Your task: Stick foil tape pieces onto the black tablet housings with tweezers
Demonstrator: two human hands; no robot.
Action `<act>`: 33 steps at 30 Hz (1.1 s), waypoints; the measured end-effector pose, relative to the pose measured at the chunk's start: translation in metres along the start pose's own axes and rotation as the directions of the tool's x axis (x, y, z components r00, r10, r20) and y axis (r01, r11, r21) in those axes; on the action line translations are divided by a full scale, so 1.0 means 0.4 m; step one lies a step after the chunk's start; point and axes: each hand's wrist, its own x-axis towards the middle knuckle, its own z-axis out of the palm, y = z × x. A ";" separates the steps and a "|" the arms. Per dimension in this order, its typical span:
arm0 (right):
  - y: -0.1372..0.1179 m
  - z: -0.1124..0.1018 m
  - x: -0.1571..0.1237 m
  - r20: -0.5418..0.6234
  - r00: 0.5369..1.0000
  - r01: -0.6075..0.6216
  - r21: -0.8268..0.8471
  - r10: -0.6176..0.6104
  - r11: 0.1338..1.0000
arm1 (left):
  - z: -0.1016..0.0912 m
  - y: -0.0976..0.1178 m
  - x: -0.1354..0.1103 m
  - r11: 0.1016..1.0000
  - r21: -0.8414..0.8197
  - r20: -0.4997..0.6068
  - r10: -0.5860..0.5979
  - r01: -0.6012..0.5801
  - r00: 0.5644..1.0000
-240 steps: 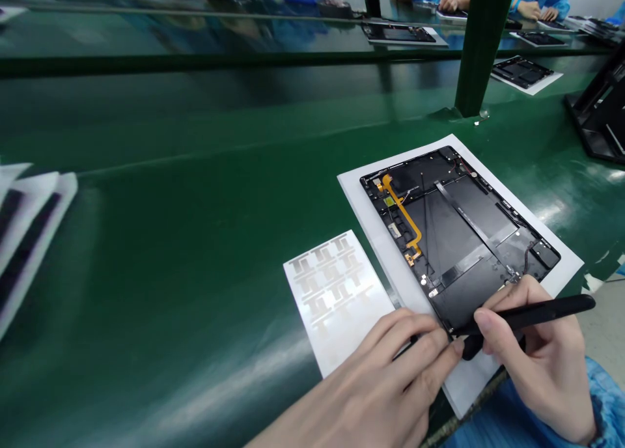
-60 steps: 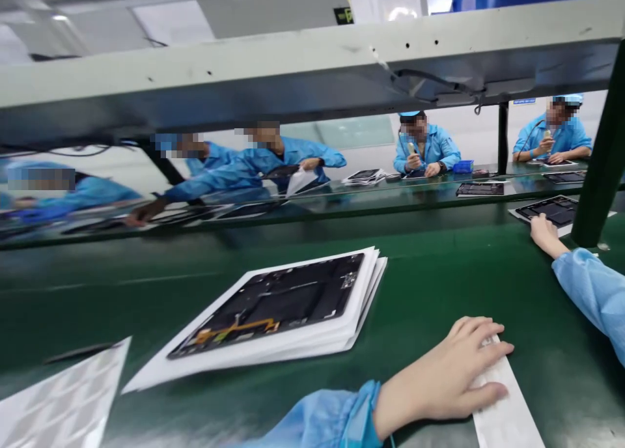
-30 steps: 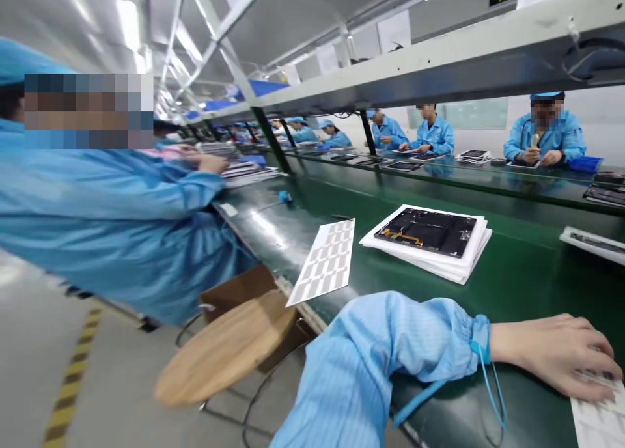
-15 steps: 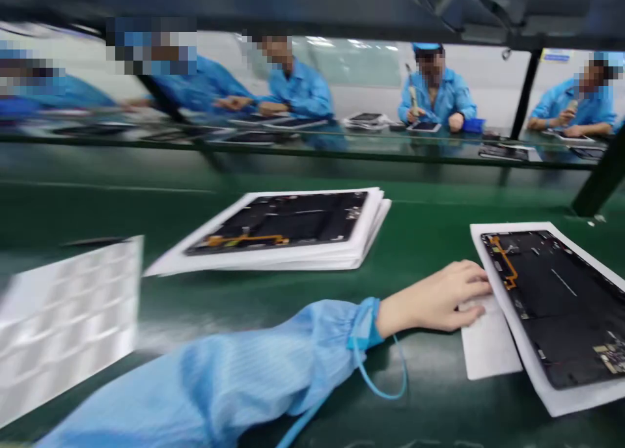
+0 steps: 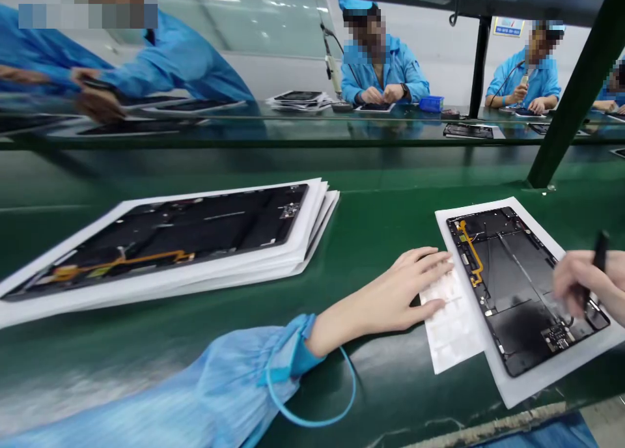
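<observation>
My left hand (image 5: 403,295) lies flat with its fingers stretched over a small white sheet (image 5: 454,340) with pale rows on it. That sheet touches the near left edge of white paper (image 5: 508,389) under an opened tablet housing (image 5: 512,279). The housing is black inside, with an orange flex cable (image 5: 472,252) along its left side and a small circuit board at the lower right. Blurred at the right edge, my right hand (image 5: 593,279) closes around a black pen-like tool (image 5: 600,249) above the housing; the tool's tip is not clear.
Left on the green bench (image 5: 371,220) lies a stack of white paper (image 5: 319,220) with another tablet housing (image 5: 205,233) on top. A slanted green post (image 5: 571,103) rises at the back right. Across the bench, people in blue (image 5: 385,70) work on similar tablets.
The view has turned right and come closer. My right hand with the black tool has come into view over the housing. My left hand stays by the small white sheet, fingers now straighter.
</observation>
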 end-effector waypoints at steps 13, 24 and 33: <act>-0.006 0.251 0.253 0.437 0.897 -0.140 0.418 -0.064 0.897 | -0.001 0.043 0.021 0.987 0.113 0.104 -0.127 0.115 0.986; 0.002 0.272 0.232 0.280 0.958 -0.039 0.355 -0.066 0.934 | -0.001 0.046 0.022 0.989 0.094 0.107 -0.122 0.112 0.987; -0.001 0.269 0.238 0.308 0.949 -0.027 0.306 -0.072 0.952 | 0.001 0.047 0.023 0.988 0.111 0.112 -0.117 0.105 0.987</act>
